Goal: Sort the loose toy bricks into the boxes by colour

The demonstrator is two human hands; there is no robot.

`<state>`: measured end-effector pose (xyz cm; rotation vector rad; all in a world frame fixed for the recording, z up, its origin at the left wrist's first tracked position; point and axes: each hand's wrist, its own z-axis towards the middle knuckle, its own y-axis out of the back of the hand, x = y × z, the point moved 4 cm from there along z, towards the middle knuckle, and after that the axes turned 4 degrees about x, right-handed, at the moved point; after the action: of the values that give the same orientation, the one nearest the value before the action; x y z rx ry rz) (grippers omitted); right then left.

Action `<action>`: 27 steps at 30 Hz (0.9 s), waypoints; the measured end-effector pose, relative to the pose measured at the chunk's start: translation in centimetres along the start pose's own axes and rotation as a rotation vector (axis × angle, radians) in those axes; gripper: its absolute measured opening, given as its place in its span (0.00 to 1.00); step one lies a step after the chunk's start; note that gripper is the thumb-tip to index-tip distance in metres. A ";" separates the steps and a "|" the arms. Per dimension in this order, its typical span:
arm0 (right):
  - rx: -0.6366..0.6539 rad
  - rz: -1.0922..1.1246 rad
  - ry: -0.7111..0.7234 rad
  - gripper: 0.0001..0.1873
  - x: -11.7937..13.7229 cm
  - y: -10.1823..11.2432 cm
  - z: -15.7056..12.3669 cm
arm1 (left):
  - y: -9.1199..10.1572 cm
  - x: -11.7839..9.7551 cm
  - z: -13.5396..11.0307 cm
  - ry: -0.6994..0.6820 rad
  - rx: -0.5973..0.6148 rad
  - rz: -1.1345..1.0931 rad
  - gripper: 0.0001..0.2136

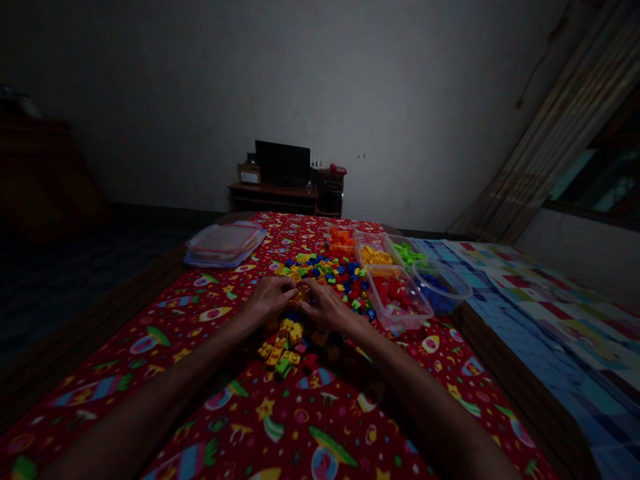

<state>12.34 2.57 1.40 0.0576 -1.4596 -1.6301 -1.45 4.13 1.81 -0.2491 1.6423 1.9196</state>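
Mixed toy building bricks (320, 267) in yellow, blue, red, green and orange lie heaped on a red patterned cloth (210, 373). Over the near side of the heap, my left hand (271, 297) has its fingers bent inward, closed on something too small and dark to make out. My right hand (324, 305) faces it, thumb and fingers curled together around something equally unclear. The fingertips of both hands almost meet. Closer to me, below the hands, a loose group of yellow bricks (289, 331) lies with a green brick (283, 368) at its front.
Right of the heap stand clear plastic tubs: one with red bricks (395, 293), a round one with blue (440, 290), others with yellow (375, 256), green (409, 254) and orange (341, 239). Stacked lids (225, 243) lie at the left. A bed (540, 300) adjoins the right side.
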 end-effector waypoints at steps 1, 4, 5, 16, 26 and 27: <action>-0.003 0.004 -0.001 0.18 -0.1 -0.1 0.0 | -0.1 -0.2 0.0 0.010 0.000 -0.001 0.15; -0.048 -0.008 -0.018 0.15 -0.8 0.1 0.0 | 0.3 0.2 0.3 -0.001 0.057 -0.039 0.18; -0.068 -0.010 -0.021 0.14 -1.1 0.3 0.0 | 0.7 0.6 0.5 -0.019 0.086 -0.054 0.19; -0.147 0.043 -0.054 0.12 -2.5 2.2 -0.2 | 1.9 2.6 -0.6 -0.107 0.447 0.288 0.14; -0.140 0.112 0.059 0.13 -1.1 2.4 -0.3 | 1.4 1.4 0.2 -0.007 0.299 -0.264 0.25; -0.145 0.084 0.101 0.14 -0.8 2.3 -0.4 | 1.1 1.2 0.1 0.011 0.309 -0.322 0.26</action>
<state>14.37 3.09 2.75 -0.0029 -1.2482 -1.6359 -3.00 4.48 2.19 -0.3730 1.7575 1.4107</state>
